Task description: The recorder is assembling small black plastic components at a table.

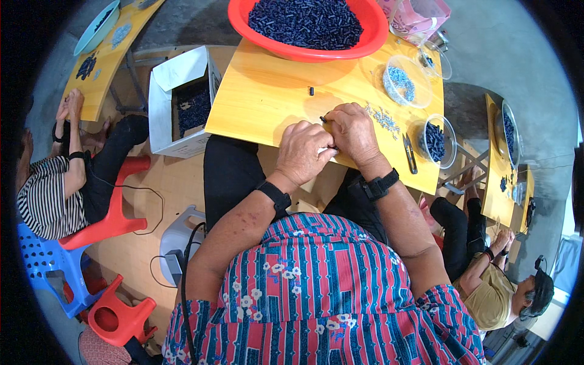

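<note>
Above the near edge of the yellow table, my left hand and my right hand come together with fingers bent in a pinch. A small black piece sticks out at the fingertips of my right hand. Something small and whitish shows by my left thumb; the fingers hide most of it. One short black cylinder lies on the table beyond my hands. To the right of my right hand are scattered small pale-blue see-through pieces and a pair of dark-handled thread snips.
A red basin heaped with dark cylinders stands at the back. Right of my hands sit a round tub of dark pieces and a tub of pale-blue ones. A white carton stands left of the table. Other people work at side tables.
</note>
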The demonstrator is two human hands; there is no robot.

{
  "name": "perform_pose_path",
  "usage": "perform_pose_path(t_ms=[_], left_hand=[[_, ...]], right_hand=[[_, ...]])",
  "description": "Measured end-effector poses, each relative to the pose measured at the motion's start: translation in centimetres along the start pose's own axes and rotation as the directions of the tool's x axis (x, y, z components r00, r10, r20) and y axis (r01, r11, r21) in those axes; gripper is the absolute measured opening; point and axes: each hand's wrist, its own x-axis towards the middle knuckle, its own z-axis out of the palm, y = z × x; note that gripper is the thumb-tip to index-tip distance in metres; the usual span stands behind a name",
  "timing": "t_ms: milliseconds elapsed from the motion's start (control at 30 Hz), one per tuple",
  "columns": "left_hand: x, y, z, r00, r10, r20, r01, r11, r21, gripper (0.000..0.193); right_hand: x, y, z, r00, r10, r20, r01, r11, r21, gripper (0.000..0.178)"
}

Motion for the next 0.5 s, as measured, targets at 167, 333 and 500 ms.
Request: perform_pose_path(t_ms=[167,333,500], left_hand=[[0.1,0.1,0.1,0.998,0.018,-0.063,-0.019,1.000,-0.004,0.016],[0.2,0.1,0.2,0.997,0.005,-0.071,-0.006,1.000,-0.022,0.013],[0.3,-0.1,0.2,0.997,0.006,-0.077,-0.007,1.000,-0.020,0.012]], right_hand=[[0.2,0.3,0.2,0.999,0.048,0.010,-0.048,0.999,0.007,0.010],[-0.1,0.9,0.6,0.994,0.110,-0.026,-0.108,0.993,0.052,0.009],[0.2,0.9,0.8,0.980,0.197,-0.016,-0.195,0.978,0.078,0.010]])
